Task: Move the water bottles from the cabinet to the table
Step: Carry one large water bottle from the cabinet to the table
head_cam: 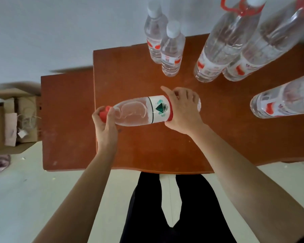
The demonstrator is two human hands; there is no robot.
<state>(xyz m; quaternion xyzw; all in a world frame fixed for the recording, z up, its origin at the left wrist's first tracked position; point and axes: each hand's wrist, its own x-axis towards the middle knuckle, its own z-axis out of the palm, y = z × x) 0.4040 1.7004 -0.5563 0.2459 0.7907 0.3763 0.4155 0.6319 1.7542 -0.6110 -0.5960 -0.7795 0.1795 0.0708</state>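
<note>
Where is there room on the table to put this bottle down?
Bare table lies between the held bottle and the near edge, and at the back left corner beside the small bottles. The right side is crowded with big bottles.

Clear glossy plastic bottle (135, 112) (paper-like white label) over a smooth, reddish-brown wooden table (217, 137).
</note>
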